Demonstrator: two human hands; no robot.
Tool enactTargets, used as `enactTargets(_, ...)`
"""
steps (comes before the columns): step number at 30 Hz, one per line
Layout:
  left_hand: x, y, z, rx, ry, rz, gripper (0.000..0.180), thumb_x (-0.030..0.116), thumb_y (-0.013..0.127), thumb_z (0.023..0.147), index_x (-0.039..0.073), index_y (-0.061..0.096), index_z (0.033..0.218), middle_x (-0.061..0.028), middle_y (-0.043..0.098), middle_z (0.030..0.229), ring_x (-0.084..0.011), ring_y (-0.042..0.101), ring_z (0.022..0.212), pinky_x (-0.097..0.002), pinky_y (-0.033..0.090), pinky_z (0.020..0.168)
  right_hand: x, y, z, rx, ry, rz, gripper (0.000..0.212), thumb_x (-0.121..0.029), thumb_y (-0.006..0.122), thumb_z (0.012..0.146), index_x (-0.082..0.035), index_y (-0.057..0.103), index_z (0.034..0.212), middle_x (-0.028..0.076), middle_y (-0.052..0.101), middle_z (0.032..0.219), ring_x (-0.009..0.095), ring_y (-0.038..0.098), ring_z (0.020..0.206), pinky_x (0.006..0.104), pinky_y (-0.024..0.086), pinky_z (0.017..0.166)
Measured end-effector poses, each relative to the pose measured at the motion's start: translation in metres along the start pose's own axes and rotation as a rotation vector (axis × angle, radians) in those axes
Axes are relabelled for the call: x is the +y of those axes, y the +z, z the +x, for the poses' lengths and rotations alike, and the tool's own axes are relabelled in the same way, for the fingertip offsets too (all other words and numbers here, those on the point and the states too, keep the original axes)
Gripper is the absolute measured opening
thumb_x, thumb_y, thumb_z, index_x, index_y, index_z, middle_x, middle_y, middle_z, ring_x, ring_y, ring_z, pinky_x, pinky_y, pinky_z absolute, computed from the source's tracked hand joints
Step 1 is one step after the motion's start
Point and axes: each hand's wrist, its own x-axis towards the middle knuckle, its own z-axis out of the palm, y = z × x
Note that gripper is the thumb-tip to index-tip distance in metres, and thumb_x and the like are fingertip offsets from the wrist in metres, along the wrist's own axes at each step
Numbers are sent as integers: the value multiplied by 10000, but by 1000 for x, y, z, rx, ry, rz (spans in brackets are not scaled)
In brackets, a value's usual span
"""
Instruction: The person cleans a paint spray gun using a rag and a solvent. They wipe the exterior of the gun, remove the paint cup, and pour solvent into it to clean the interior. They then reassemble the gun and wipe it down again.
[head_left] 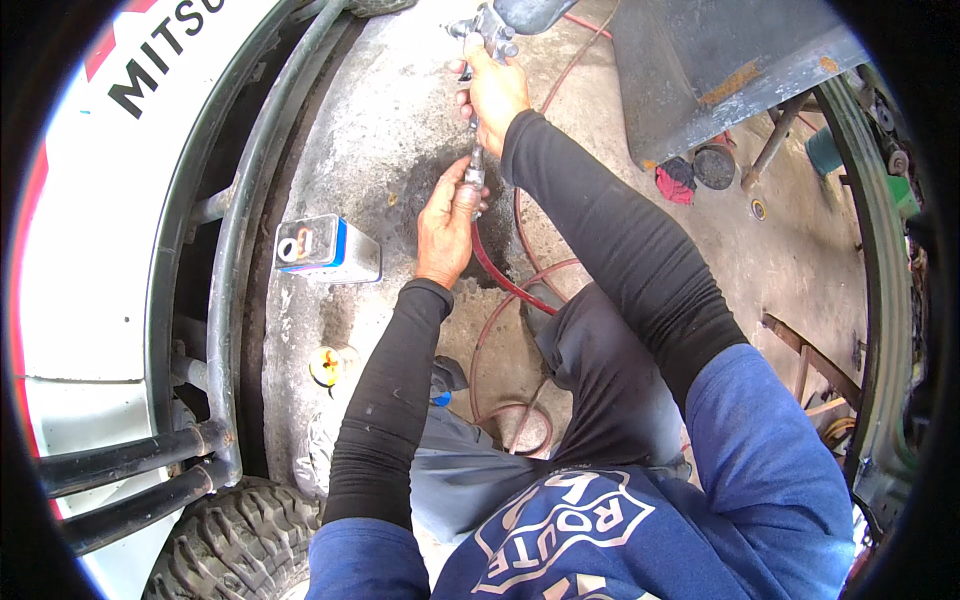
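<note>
My right hand (498, 92) is closed round the handle of a metal spray gun (487, 28), held out in front at the top of the view. A dark rounded cup (535, 12) sits at the gun's upper right and is cut off by the frame edge. Just below, the fingers of my left hand (446, 228) grip a silvery air hose coupler (474, 178) lined up with the bottom of the gun's handle. From that coupler a red air hose (487, 258) hangs down and curves toward my knee. My palm hides part of the gun's grip.
A rectangular metal can (355, 255) and a small open tin (330, 367) stand at left, beside a vehicle's black tube bar (240, 220) and tyre (235, 545). Hose loops cross the floor. To the right are a grey metal panel (700, 80), red-black cloth (676, 182) and dark bucket (714, 165).
</note>
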Motion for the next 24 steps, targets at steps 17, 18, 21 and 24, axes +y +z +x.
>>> enactTargets(17, 3, 20, -2, 221, 5, -22, 332, 134, 628, 952, -42, 555, 1223, -58, 633, 1038, -93, 561, 943, -234, 452, 833, 0, -8, 2, 44, 147, 95, 336, -391, 494, 1004, -61, 522, 946, 43, 555, 781, 106, 487, 540, 234, 400, 439)
enactTargets(18, 4, 19, -2, 229, -1, 4, 319, 136, 625, 953, -42, 559, 1209, -51, 633, 1022, -89, 560, 928, -233, 454, 819, 0, -9, 3, 55, 132, 107, 331, -390, 496, 1003, -64, 520, 947, 48, 557, 782, 107, 488, 541, 235, 402, 439)
enactTargets(21, 1, 17, -2, 210, -19, 1, 261, 154, 617, 958, -28, 577, 1141, -35, 627, 960, -75, 551, 869, -239, 457, 762, -1, -12, 9, 57, 88, 115, 316, -381, 502, 1001, -69, 517, 949, 53, 561, 801, 109, 493, 550, 239, 411, 439)
enactTargets(24, -4, 14, -3, 230, -135, 103, 246, 199, 578, 978, -11, 559, 1105, -65, 626, 905, -117, 565, 797, -274, 464, 734, -9, -16, 21, 103, 0, 77, 311, -350, 556, 958, -43, 539, 1006, 102, 589, 827, 149, 541, 578, 271, 444, 463)
